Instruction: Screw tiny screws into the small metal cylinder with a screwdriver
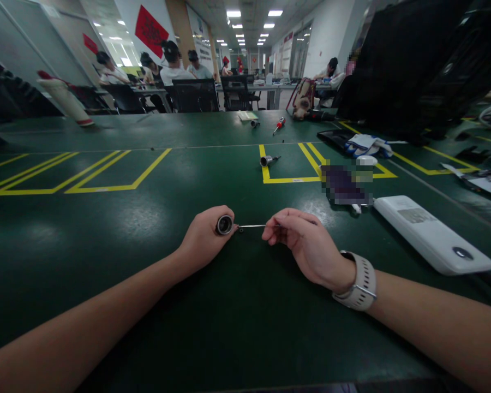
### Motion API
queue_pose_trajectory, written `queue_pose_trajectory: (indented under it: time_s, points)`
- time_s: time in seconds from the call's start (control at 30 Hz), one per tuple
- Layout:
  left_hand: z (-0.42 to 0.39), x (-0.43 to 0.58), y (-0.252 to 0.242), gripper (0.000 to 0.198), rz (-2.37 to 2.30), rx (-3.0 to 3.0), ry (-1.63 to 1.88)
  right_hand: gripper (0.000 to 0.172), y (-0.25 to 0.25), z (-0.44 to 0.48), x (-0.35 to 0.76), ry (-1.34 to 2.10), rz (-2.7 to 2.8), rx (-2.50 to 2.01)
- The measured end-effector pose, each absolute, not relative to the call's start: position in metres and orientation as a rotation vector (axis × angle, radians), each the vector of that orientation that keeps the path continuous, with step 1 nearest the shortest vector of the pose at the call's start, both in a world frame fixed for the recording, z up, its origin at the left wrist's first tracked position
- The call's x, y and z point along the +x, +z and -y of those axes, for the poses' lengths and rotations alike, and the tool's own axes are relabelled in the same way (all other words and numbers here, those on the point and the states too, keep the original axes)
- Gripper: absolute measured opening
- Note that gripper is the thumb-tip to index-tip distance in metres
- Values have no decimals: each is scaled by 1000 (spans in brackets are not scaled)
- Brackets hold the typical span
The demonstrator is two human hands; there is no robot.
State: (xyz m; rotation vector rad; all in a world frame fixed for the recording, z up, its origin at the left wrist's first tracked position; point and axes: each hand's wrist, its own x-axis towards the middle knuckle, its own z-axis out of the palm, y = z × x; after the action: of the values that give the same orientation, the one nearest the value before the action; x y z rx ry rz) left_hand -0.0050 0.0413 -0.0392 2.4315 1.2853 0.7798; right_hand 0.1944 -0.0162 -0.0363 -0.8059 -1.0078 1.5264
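Observation:
My left hand (207,234) is closed around a dark cylindrical part (225,224) whose round metal rim and hollow end face me. A thin metal rod (251,226) runs between my two hands, its left end at the cylinder's side by my left fingertips. The rod's other end goes into my right hand (300,237), which pinches it with curled fingers. Whatever handle it has is mostly hidden in that palm. A tiny ring-like piece (241,230) shows at the rod's left end, too small to name.
Yellow tape (292,180) marks boxes on the green table (245,327). A similar metal part (267,160) lies ahead, with a red screwdriver (279,126) farther back. At right are a white power bank (433,234), a blurred-out dark object (346,184) and a glove (368,146).

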Motion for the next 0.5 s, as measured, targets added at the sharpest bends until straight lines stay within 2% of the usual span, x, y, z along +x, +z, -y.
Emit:
queue_pose_trajectory:
  time_s: [0.17,0.37,0.5]
  points:
    - [-39,-3,-37,9,-1245,2475,834,14,-30,22,194,1317,1356,-789]
    - [-38,-4,-38,7,-1159,2538,805,13,-19,30,190,745,1949,-802]
    - [-38,-4,-39,9,-1135,2590,777,13,-20,30,187,534,2142,-759]
